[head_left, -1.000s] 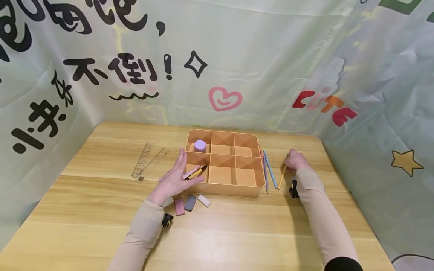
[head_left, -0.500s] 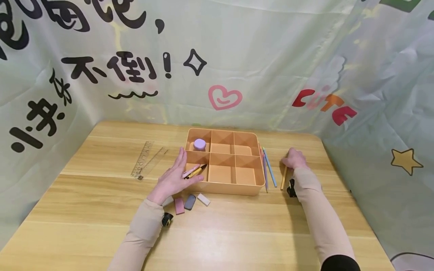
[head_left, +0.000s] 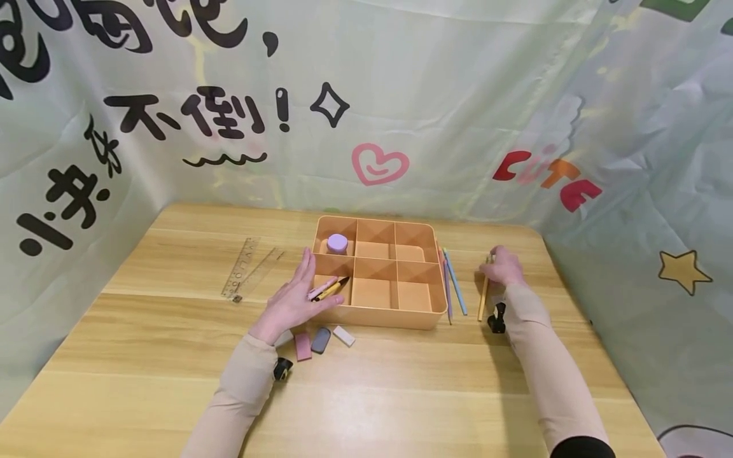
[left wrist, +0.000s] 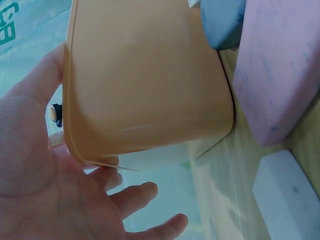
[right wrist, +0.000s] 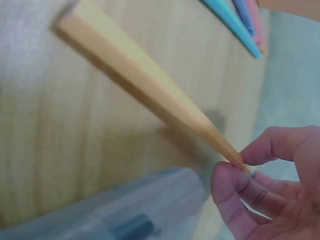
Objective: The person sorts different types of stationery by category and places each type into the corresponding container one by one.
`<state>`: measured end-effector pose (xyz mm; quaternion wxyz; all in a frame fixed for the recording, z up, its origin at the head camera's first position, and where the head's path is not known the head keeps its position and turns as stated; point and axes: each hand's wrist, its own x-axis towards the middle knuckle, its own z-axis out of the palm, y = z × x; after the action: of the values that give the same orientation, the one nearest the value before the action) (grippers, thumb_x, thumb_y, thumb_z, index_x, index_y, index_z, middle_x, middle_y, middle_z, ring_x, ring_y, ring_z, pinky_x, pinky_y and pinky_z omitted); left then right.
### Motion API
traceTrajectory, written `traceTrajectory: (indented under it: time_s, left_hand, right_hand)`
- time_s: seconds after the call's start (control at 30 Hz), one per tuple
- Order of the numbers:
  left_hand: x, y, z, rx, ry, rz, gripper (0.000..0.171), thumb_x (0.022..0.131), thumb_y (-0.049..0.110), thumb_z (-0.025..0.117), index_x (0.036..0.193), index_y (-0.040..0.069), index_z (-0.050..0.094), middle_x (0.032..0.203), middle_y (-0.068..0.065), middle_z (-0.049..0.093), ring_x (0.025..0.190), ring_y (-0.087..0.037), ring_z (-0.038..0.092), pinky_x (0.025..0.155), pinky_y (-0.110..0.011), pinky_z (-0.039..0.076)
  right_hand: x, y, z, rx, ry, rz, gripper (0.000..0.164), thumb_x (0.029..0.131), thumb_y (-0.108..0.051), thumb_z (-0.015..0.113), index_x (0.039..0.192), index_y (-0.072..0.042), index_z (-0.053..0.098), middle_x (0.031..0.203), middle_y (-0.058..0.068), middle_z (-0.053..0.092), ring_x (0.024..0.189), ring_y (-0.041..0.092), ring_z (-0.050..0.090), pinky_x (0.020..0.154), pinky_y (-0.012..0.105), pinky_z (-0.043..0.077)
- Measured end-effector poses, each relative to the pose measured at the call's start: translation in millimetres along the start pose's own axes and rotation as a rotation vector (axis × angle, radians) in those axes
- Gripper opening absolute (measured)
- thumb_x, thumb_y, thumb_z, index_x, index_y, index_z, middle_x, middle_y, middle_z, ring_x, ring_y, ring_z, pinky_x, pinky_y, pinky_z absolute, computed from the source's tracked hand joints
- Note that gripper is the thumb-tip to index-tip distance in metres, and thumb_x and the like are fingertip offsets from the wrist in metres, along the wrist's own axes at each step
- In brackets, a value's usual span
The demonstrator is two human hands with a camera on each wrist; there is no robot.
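Note:
My right hand (head_left: 502, 266) is at the right side of the table. Its thumb and index finger pinch a yellow-orange colored pencil (right wrist: 145, 75) near its tip, and the blunt end points toward the front. My left hand (head_left: 291, 304) rests at the left front corner of a peach organizer box (head_left: 375, 318), fingers fairly straight along its side and thumb over the front rim. Inside that corner compartment lie a yellow-and-black pen (head_left: 332, 289) and a pink pen (head_left: 322, 288). In the left wrist view the spread fingers (left wrist: 135, 200) stand beside the box wall.
A purple-lidded round item (head_left: 337, 243) stands in the back left compartment. Blue (head_left: 455, 283) and purple pencils (head_left: 447, 292) lie right of the box. Several erasers, one pink (head_left: 303, 347), lie in front. A clear ruler (head_left: 239, 268) lies at left. Printed cloth (head_left: 458, 127) hangs behind.
The pencil in my right hand has swung more in line with the table's depth and shifted slightly right, away from the blue pencil. My left hand has stayed at the box corner.

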<state>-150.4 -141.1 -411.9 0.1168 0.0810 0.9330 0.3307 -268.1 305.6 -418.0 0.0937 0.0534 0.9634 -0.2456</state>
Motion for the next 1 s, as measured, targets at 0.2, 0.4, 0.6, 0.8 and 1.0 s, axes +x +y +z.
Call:
traceTrajectory:
  time_s: [0.2, 0.4, 0.6, 0.8, 1.0]
  left_hand:
    - [-0.1, 1.0, -0.6, -0.002, 0.008, 0.005, 0.113, 0.09, 0.064, 0.062, 0.16, 0.014, -0.011, 0.167, 0.002, -0.024, 0.153, -0.041, 0.022, 0.124, -0.063, 0.014]
    - [0.3, 0.6, 0.5, -0.003, 0.005, 0.007, 0.113, 0.09, 0.065, 0.061, 0.16, 0.014, -0.011, 0.167, 0.001, -0.024, 0.153, -0.041, 0.023, 0.124, -0.063, 0.014]
    - [-1.1, 1.4, 0.2, -0.019, 0.005, 0.002, 0.114, 0.09, 0.064, 0.063, 0.16, 0.015, -0.011, 0.167, 0.004, -0.025, 0.152, -0.042, 0.024, 0.124, -0.064, 0.013]
    - [-1.7, 1.9, -0.4, -0.029, 0.005, 0.003, 0.113, 0.09, 0.06, 0.064, 0.16, 0.015, -0.011, 0.167, 0.003, -0.025, 0.152, -0.042, 0.023, 0.123, -0.065, 0.013]
    - [-0.9, 2.3, -0.9, -0.016, 0.0, 0.003, 0.113, 0.09, 0.062, 0.063, 0.16, 0.014, -0.012, 0.167, 0.002, -0.025, 0.151, -0.043, 0.026, 0.123, -0.065, 0.014]
  right_hand:
    - [-7, -6, -13, 0.091, 0.135, -0.065, 0.059, 0.095, -0.015, 0.054, 0.143, 0.013, 0.035, 0.111, 0.036, 0.065, 0.07, 0.03, 0.072, 0.086, 0.055, 0.052]
    - [-18, -18, -23, 0.143, 0.326, -0.144, 0.058, 0.092, -0.011, 0.053, 0.146, 0.004, 0.038, 0.101, 0.025, 0.068, 0.059, 0.011, 0.063, 0.072, 0.04, 0.051]
    - [-25, -36, -29, 0.231, 0.457, -0.248, 0.055, 0.09, -0.008, 0.052, 0.143, 0.0, 0.043, 0.094, 0.018, 0.066, 0.052, -0.013, 0.053, 0.054, 0.016, 0.047]
    - [-32, -56, -34, 0.328, 0.547, -0.319, 0.051, 0.092, -0.007, 0.056, 0.142, -0.007, 0.045, 0.087, 0.006, 0.061, 0.058, -0.015, 0.053, 0.053, 0.011, 0.048]
    - [-41, -80, -40, 0.452, 0.607, -0.386, 0.048, 0.095, -0.009, 0.059, 0.141, -0.012, 0.045, 0.085, -0.002, 0.057, 0.063, -0.008, 0.058, 0.058, 0.008, 0.051]
